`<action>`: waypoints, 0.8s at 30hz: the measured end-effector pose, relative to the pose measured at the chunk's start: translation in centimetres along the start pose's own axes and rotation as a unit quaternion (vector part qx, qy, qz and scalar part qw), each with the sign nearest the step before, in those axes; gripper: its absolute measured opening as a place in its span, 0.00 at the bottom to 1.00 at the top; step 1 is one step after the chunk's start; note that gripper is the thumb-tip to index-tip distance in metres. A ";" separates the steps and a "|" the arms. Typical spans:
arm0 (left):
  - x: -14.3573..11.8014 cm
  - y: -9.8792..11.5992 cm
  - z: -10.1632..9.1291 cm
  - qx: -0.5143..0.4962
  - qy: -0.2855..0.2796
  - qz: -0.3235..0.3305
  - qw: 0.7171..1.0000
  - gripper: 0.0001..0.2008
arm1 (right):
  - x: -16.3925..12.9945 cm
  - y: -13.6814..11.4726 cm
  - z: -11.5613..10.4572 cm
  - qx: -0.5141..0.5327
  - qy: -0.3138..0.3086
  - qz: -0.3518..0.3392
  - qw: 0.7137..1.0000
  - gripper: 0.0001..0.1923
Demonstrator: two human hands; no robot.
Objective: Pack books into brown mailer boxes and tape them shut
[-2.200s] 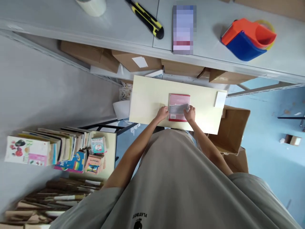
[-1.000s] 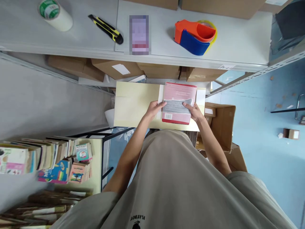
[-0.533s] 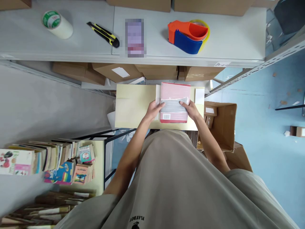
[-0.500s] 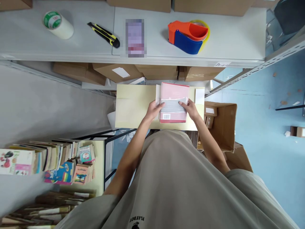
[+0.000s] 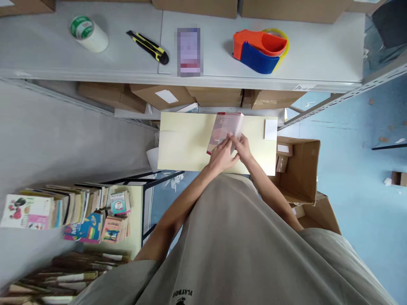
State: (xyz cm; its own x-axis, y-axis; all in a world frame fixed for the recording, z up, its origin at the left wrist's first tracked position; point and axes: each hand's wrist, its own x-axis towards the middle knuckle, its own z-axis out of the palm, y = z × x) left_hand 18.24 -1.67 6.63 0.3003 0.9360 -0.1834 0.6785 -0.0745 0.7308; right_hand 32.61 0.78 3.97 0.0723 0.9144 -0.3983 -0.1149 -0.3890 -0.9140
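Note:
A pink-and-red book (image 5: 224, 125) in clear plastic wrap is tilted up on its edge above the pale yellow board (image 5: 184, 140). My left hand (image 5: 220, 156) and my right hand (image 5: 242, 146) meet at the book's near end and both grip it. The hands overlap, so the book's lower part is hidden. A small white slip (image 5: 270, 129) lies on the board's right end, apart from the hands.
A grey shelf (image 5: 318, 59) ahead carries a tape roll (image 5: 87, 33), a yellow-black utility knife (image 5: 149, 45), a blurred card (image 5: 188, 51) and an orange-blue tape dispenser (image 5: 259, 48). Cardboard boxes (image 5: 162, 95) sit beneath. An open carton (image 5: 300, 169) stands right, stacked books (image 5: 73, 207) left.
The book lay flat between my hands at its two sides; now it is turned up on edge and shifted left, and both hands have come together at its near end.

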 end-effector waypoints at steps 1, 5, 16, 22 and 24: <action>-0.2 -0.4 -0.7 -0.035 0.001 0.019 0.999 0.37 | 0.3 -0.1 -0.6 0.007 0.006 0.009 1.000 0.42; 0.2 -4.6 -4.4 -0.163 0.136 -0.025 0.977 0.33 | 0.4 -1.0 -3.1 0.062 -0.050 0.029 0.996 0.41; -0.3 -11.2 -8.1 -0.457 0.057 -0.137 0.877 0.39 | -0.8 -2.1 -2.2 0.050 -0.140 0.093 0.984 0.43; -0.4 -11.5 -8.1 -0.257 0.155 -0.126 0.946 0.37 | 0.0 -1.3 -0.3 0.041 -0.134 0.043 0.989 0.44; -1.0 -10.3 -7.4 -0.189 0.136 -0.083 0.969 0.33 | 0.3 -0.7 0.8 0.019 -0.129 0.005 0.991 0.42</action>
State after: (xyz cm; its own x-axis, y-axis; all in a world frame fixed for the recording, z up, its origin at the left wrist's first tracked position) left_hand 5.98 0.74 4.18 -0.0155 0.9841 -0.1767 0.3929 0.1685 0.9040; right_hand 31.89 1.43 4.60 -0.1834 0.9111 -0.3692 -0.1526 -0.3974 -0.9048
